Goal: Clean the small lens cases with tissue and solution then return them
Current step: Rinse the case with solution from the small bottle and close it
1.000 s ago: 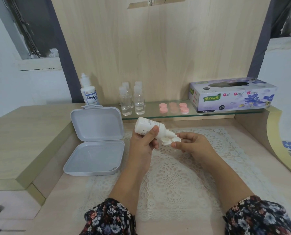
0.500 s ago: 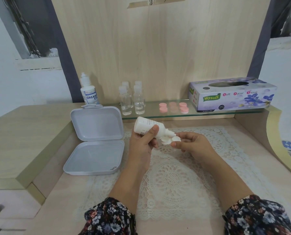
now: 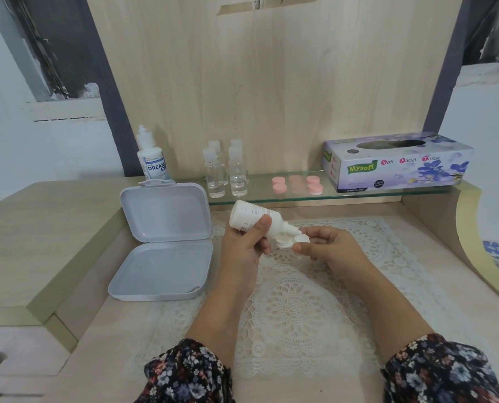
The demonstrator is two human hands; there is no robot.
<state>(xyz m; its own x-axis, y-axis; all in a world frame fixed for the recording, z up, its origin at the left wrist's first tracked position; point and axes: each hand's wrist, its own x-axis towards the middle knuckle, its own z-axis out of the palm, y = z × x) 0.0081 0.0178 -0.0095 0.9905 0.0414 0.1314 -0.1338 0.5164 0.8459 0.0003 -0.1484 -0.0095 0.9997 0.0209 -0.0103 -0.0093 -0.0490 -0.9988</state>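
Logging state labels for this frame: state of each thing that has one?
solution bottle: tilted, nozzle over the lens case, gripped by left hand
lens case: uncapped, pinched by right hand
grey box: lid open
tissue box: opened on top
clear bottles: capped, upright

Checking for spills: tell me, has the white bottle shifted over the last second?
No. The white bottle stays tilted just below the glass shelf, nozzle over the lens case.

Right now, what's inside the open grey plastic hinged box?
The grey plastic hinged box shows a bare tray, apart from a small dark mark by its front right corner. Nothing covers its inside.
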